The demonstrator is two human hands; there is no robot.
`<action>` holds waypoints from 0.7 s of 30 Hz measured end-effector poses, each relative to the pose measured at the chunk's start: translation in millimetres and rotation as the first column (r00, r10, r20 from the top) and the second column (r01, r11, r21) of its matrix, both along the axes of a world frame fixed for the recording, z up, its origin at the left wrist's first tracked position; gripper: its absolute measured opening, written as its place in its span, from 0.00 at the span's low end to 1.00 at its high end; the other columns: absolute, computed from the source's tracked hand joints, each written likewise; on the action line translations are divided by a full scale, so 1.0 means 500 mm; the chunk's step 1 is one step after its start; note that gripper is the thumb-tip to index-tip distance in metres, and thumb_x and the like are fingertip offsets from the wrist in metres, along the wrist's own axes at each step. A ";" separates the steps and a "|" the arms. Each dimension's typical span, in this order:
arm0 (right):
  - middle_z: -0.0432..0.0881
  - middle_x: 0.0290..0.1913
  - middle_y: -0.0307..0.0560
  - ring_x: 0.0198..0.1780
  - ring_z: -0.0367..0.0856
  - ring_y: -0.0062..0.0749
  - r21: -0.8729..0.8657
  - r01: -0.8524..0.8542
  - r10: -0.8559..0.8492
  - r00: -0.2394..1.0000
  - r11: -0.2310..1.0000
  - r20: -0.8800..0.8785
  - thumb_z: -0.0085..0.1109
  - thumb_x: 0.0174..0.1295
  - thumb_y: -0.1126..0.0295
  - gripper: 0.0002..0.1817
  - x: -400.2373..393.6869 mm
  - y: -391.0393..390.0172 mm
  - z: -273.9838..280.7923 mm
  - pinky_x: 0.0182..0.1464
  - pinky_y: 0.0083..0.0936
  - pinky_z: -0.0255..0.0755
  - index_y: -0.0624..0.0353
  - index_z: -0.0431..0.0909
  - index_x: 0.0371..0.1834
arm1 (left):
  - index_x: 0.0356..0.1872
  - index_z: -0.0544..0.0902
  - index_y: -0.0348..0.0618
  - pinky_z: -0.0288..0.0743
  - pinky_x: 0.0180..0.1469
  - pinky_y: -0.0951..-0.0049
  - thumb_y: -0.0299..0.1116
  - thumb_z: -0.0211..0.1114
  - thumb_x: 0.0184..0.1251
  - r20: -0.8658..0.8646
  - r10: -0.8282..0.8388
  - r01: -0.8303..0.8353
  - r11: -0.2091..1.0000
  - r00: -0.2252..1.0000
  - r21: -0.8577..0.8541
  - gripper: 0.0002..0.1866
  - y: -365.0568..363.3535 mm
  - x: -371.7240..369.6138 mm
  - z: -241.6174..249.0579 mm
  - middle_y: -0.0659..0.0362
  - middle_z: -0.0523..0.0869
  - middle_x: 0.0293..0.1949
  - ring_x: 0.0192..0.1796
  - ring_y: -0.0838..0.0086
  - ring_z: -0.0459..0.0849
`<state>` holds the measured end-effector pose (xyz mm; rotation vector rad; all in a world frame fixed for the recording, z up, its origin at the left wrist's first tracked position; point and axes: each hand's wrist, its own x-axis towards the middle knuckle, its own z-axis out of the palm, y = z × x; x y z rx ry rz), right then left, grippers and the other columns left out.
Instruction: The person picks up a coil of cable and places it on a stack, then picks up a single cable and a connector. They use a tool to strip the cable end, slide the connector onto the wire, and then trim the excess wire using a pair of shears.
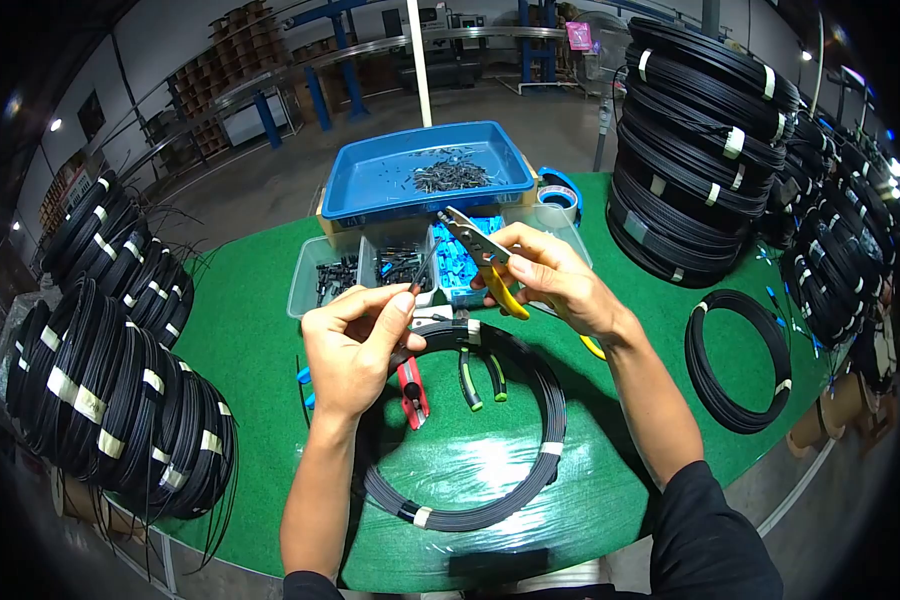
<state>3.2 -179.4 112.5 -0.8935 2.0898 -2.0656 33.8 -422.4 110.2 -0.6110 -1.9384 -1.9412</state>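
My left hand (348, 350) is closed in a pinch on the end of a thin black cable (425, 272), which points up toward the tool. In my right hand (560, 285) is a wire stripper (478, 240) with yellow handles, its metal jaws close to the cable end. Below both hands lies a coil of black cable (485, 513), bound with pale tape, on the green table (270, 480). Inside the coil, pliers with black and green handles (467, 380) rest beside a red tool (413, 395), partly covered by my left hand.
Behind my hands stand clear bins holding black parts (338, 278) and blue connectors (457, 262). A blue tray (360, 185) with small dark pieces sits further back. Stacked cable coils rise at the left (120, 400) and right (700, 150); a single coil (695, 370) lies at right.
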 end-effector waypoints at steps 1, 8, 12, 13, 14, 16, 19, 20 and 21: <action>0.82 0.42 0.40 0.40 0.78 0.20 -0.006 -0.012 0.012 1.000 1.000 0.009 0.53 0.71 0.51 0.21 0.001 0.001 0.001 0.39 0.18 0.69 0.58 0.74 0.54 | 0.40 0.87 0.28 0.73 0.25 0.82 0.28 0.68 0.68 -0.006 0.016 -0.016 1.000 1.000 0.010 0.10 0.002 0.000 0.000 0.58 0.83 0.26 0.23 0.76 0.84; 0.80 0.42 0.41 0.41 0.75 0.20 0.019 0.006 -0.005 0.998 1.000 -0.070 0.55 0.71 0.53 0.21 -0.006 0.000 -0.004 0.45 0.20 0.69 0.61 0.75 0.54 | 0.40 0.87 0.28 0.72 0.25 0.82 0.28 0.68 0.68 -0.011 0.017 -0.016 1.000 1.000 0.011 0.10 0.004 0.000 -0.002 0.58 0.83 0.25 0.23 0.76 0.84; 0.80 0.42 0.41 0.42 0.74 0.20 0.010 -0.004 0.005 0.999 1.000 -0.047 0.56 0.71 0.53 0.21 -0.001 -0.001 0.000 0.47 0.21 0.69 0.61 0.75 0.53 | 0.40 0.87 0.28 0.74 0.25 0.81 0.28 0.68 0.68 0.010 0.028 -0.028 1.000 1.000 0.012 0.10 0.005 0.001 -0.001 0.58 0.83 0.25 0.23 0.77 0.84; 0.80 0.42 0.41 0.42 0.75 0.20 0.009 -0.007 0.007 0.999 1.000 -0.033 0.56 0.70 0.53 0.21 -0.001 0.000 0.000 0.47 0.21 0.69 0.61 0.75 0.53 | 0.40 0.87 0.28 0.76 0.25 0.81 0.28 0.68 0.68 0.016 0.032 -0.032 0.999 0.999 0.008 0.10 0.005 0.002 0.000 0.58 0.82 0.26 0.23 0.77 0.83; 0.80 0.42 0.41 0.43 0.75 0.20 0.008 -0.009 0.010 1.000 1.000 -0.019 0.56 0.70 0.53 0.21 0.000 -0.001 0.000 0.48 0.21 0.69 0.61 0.75 0.54 | 0.40 0.87 0.28 0.76 0.25 0.81 0.28 0.68 0.68 0.016 0.033 -0.033 0.999 0.999 0.009 0.10 0.006 0.002 0.000 0.58 0.82 0.26 0.23 0.77 0.83; 0.80 0.42 0.41 0.43 0.75 0.21 0.011 -0.004 0.004 1.000 1.000 -0.021 0.56 0.70 0.53 0.21 0.003 -0.002 0.003 0.48 0.22 0.69 0.60 0.75 0.53 | 0.40 0.87 0.28 0.78 0.26 0.80 0.27 0.68 0.68 0.011 0.034 -0.034 0.999 0.999 0.020 0.09 0.007 0.002 0.000 0.58 0.82 0.26 0.23 0.77 0.83; 0.80 0.42 0.41 0.43 0.75 0.21 0.006 0.001 -0.001 1.000 1.000 -0.031 0.57 0.70 0.53 0.21 0.003 -0.004 0.003 0.48 0.22 0.70 0.61 0.75 0.53 | 0.40 0.87 0.27 0.80 0.26 0.80 0.27 0.68 0.68 0.004 0.030 -0.030 0.999 1.000 0.013 0.10 0.005 0.002 -0.001 0.57 0.82 0.27 0.24 0.77 0.83; 0.80 0.42 0.41 0.44 0.75 0.21 0.000 0.000 0.000 0.999 1.000 -0.039 0.57 0.70 0.54 0.21 0.003 -0.004 0.003 0.48 0.22 0.70 0.61 0.75 0.53 | 0.40 0.87 0.27 0.80 0.26 0.80 0.27 0.68 0.68 0.004 0.030 -0.030 0.999 1.000 0.013 0.10 0.005 0.001 -0.001 0.57 0.82 0.27 0.24 0.77 0.83; 0.80 0.42 0.41 0.44 0.75 0.21 0.000 0.000 0.000 0.999 1.000 -0.040 0.57 0.70 0.54 0.21 0.004 -0.006 0.003 0.48 0.22 0.70 0.61 0.75 0.53 | 0.40 0.87 0.27 0.80 0.26 0.80 0.27 0.68 0.68 0.005 0.033 -0.033 0.999 0.999 0.008 0.10 0.004 0.001 -0.001 0.57 0.82 0.27 0.24 0.77 0.83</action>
